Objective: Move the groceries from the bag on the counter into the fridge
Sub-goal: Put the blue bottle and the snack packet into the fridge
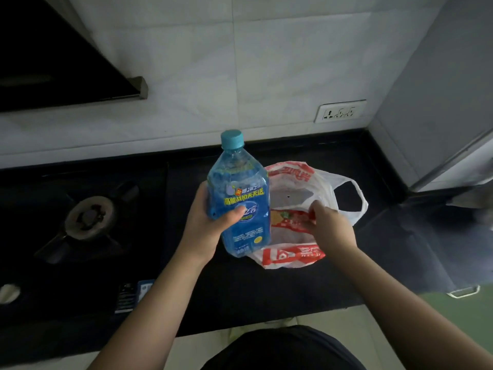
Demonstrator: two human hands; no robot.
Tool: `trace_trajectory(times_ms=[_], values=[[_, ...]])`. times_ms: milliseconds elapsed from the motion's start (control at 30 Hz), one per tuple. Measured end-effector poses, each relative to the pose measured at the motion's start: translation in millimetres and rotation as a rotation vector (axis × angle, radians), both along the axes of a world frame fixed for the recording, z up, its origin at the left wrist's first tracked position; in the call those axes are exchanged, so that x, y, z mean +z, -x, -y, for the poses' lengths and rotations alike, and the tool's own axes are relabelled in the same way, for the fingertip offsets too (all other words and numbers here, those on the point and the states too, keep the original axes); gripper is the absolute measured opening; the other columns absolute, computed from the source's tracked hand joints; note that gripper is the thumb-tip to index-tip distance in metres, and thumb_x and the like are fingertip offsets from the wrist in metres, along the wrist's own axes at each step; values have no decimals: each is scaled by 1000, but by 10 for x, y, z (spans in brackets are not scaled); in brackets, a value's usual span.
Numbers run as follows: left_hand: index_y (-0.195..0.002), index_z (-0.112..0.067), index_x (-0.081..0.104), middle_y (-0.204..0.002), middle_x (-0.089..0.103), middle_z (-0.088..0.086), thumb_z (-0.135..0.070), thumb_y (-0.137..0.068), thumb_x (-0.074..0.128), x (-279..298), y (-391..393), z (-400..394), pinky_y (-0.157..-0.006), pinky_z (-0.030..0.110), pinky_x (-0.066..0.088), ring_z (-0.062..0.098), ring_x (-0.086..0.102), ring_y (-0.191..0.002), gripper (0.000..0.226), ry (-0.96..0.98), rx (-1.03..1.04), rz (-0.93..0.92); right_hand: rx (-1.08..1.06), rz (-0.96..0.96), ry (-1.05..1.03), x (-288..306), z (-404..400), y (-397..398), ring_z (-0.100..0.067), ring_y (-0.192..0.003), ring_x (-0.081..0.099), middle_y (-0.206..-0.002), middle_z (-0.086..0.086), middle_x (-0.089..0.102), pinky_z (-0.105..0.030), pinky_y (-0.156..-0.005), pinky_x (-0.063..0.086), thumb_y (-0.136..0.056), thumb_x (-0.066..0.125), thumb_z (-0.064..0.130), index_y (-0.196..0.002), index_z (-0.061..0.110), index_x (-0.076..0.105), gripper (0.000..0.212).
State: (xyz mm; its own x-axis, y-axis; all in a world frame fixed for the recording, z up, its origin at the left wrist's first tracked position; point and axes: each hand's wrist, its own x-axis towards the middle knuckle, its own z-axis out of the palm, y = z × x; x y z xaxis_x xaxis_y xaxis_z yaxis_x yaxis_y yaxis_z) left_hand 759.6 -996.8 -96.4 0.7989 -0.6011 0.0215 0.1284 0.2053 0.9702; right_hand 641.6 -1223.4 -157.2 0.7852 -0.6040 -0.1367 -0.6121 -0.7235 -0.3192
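Note:
A blue plastic bottle (240,198) with a teal cap is held upright above the black counter (266,295), just left of the bag. My left hand (205,225) grips its lower body, thumb across the label. A white plastic bag (298,188) with red print lies open on the counter. My right hand (328,222) reaches into the bag's mouth and pinches a red and green packet (290,218) inside it. The rest of the bag's contents are hidden.
A gas hob burner (89,217) sits on the counter at the left, under a dark range hood (53,62). A wall socket (340,111) is on the tiled wall. The grey fridge side (440,102) rises at the right.

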Motion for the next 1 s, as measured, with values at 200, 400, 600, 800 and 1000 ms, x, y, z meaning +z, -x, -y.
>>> trace_trajectory(times_ms=[200, 400, 600, 800, 1000], values=[[-128, -10, 51, -116, 65, 12, -41, -62, 88, 3, 35, -185, -83, 38, 53, 32, 64, -109, 82, 74, -123, -149, -145, 198, -59, 337, -209, 277, -17, -63, 59, -74, 5, 63, -29, -55, 44, -92, 61, 28, -103, 20, 67, 15], [-120, -13, 64, -115, 68, 15, -58, -54, 85, 63, 188, -309, -76, 42, 57, 31, 67, -102, 82, 137, -131, -499, -561, 583, -1334, 294, -350, 606, -29, -99, 71, -111, -11, 73, -40, -82, 57, -82, 73, 25, -123, 8, 59, 47], [-96, -22, 78, -104, 74, 6, -52, -90, 38, 226, 340, -400, -76, 38, 58, 23, 70, -97, 50, 178, -162, -548, -586, 689, -1539, 215, -541, 813, -28, -109, 66, -122, -14, 68, -40, -93, 53, -84, 65, 29, -127, 6, 59, 49], [-110, -20, 74, -114, 71, 8, -54, -64, 82, 246, 602, -485, -79, 38, 56, 25, 68, -105, 58, 201, -211, -466, -495, 695, -1613, 321, -671, 962, -25, -91, 73, -110, -16, 72, -32, -69, 61, -81, 65, 16, -117, 4, 61, 39], [-101, -23, 77, -105, 74, 5, -55, -51, 87, 323, 1090, -485, -75, 34, 57, 21, 70, -97, 60, 187, -120, -384, -353, 616, -1506, 382, -519, 1288, -33, -103, 69, -114, -16, 71, -40, -78, 60, -84, 66, 8, -125, 5, 55, 42]])
